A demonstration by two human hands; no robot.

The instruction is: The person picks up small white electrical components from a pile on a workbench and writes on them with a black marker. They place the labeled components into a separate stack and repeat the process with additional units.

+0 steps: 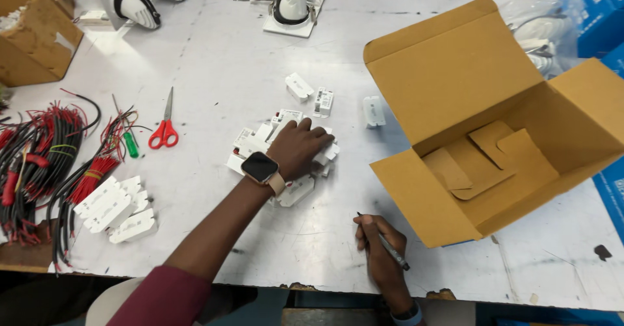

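Observation:
My left hand [299, 146], with a square watch on its wrist, lies palm-down on a heap of small white plastic blocks [255, 143] in the middle of the table, fingers spread over them. Three more white blocks [323, 101] lie loose just beyond the heap. My right hand [380, 245] rests near the table's front edge, closed around a dark pen [390, 247] that points up and to the left. An open brown cardboard box [494, 131] lies on its side to the right of both hands, with loose cardboard inserts inside.
Red-handled scissors [165, 129] and a green screwdriver [130, 144] lie left of the heap. Bundles of red and black wires [45, 163] fill the left edge beside several longer white parts [117, 209]. White lamp fixtures [290, 6] and another brown box [36, 33] stand at the back.

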